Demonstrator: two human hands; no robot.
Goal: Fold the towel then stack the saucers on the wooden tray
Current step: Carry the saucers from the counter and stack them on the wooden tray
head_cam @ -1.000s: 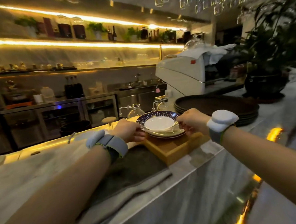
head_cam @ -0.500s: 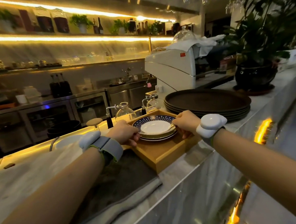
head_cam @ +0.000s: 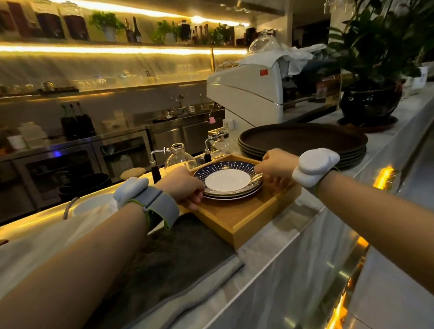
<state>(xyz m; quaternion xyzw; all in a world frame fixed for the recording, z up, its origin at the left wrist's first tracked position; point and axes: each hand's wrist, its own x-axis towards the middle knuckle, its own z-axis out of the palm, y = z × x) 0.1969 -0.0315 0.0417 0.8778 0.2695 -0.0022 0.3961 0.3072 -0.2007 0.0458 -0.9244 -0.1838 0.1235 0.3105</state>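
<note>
A stack of saucers (head_cam: 227,180), dark blue patterned rim with a white centre on top, rests inside the square wooden tray (head_cam: 241,213) on the marble counter. My left hand (head_cam: 184,188) grips the stack's left rim. My right hand (head_cam: 274,164) holds the right rim, fingers curled under it. A grey folded towel (head_cam: 166,264) lies flat on the counter just left of the tray, partly under my left forearm.
A pile of dark round trays (head_cam: 303,138) sits right behind the wooden tray. Two glass siphon flasks (head_cam: 180,159) stand beyond it. A white coffee machine (head_cam: 247,96) and a potted plant (head_cam: 369,101) are farther back. The counter edge (head_cam: 279,252) drops off to the right.
The saucer stack has come down from just above the tray to rest inside it, both hands still on its rims. The view has shifted slightly.
</note>
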